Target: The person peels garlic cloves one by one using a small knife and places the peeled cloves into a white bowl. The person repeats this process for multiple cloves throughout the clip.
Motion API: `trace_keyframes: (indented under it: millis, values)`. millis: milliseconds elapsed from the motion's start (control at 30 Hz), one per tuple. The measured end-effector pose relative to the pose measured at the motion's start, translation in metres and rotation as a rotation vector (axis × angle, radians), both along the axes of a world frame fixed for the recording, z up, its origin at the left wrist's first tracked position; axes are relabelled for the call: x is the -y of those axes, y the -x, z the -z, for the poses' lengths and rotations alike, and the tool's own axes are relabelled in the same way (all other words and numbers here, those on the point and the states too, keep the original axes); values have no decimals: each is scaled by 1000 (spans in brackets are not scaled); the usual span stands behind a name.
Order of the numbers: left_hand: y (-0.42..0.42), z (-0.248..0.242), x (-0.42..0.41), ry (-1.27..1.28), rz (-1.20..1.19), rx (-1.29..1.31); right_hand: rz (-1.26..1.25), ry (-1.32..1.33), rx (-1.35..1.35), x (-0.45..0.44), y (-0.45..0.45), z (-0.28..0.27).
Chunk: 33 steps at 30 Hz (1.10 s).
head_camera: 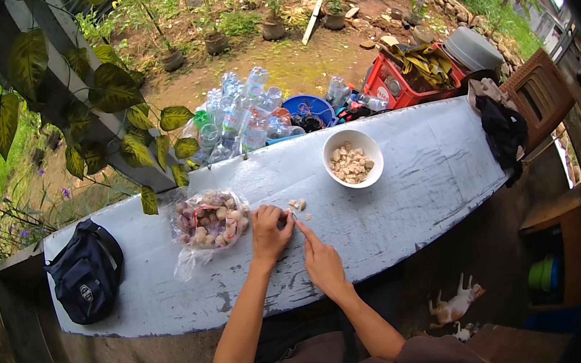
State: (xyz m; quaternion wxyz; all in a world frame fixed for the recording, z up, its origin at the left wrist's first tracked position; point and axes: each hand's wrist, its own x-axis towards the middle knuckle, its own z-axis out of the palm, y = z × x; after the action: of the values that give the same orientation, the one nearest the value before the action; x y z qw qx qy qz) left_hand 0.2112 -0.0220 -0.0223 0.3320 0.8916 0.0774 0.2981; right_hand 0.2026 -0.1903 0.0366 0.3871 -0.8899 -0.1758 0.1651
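Before me on the pale painted table (pixel 382 219), my left hand (pixel 270 232) holds down a small piece of food, mostly hidden by its fingers. My right hand (pixel 323 262) grips a small knife (pixel 295 214), its index finger stretched along it and the tip close to my left fingertips. A few cut pieces (pixel 299 204) lie just beyond the blade. To the left is a clear plastic bag (pixel 191 259) of round, pale balls (pixel 216 238), probably meatballs, with some purple-tinted wrapping. Further back to the right, a white bowl (pixel 374 175) holds many small chopped chunks (pixel 351 164).
A dark blue bag (pixel 85 283) lies at the table's left end. Behind the far edge are plastic bottles (pixel 238 111), a blue basin (pixel 308 106) and a red crate (pixel 381 80). Dark cloth (pixel 501 128) hangs over the right end. A cat (pixel 454 307) lies on the floor.
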Motion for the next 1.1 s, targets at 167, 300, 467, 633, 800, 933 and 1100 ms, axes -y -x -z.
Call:
trace_keyframes:
  millis: [167,300,467,633,800,933,1100]
  values:
    - [0,-2,-1,-4,4,-2,-10,23,-24,-9,-6,-4]
    - [0,0,-1,-15,7,4,-3,15,5,-12,-5,-1]
    - [-1,1,-2,-14,13,10,-11,39,36,-17,-11,4]
    - [0,-1,-1,22,10,-6,-25,102,75,-24,-20,8]
    - [-1,-2,1,17,-25,-4,-31,95,7,-3,-13,3]
    - [-2,-1,2,24,-20,-3,-8,99,-40,12,-4,-1]
    - [-1,1,-1,6,3,-10,3,15,-50,3,-3,-3]
